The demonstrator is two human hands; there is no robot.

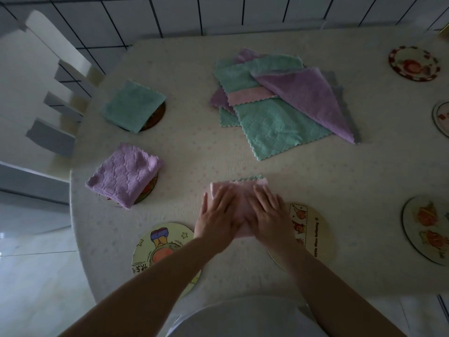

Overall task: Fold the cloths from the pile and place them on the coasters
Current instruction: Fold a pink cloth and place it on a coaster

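Pink folded fleecy cloth point(237, 188) lies near the table's point(194, 147) near edge, between two round picture coasters, pressed flat by the left hand point(217, 218) and right hand point(269, 215), fingers straight, holding nothing.

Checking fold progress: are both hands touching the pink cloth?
Touching. The head view shows the left hand and right hand lying flat on the pink cloth, fingers straight.

Pile point(279, 100) at table point(194, 147) centre; folded cloths point(132, 105) on coasters point(159, 113) left.
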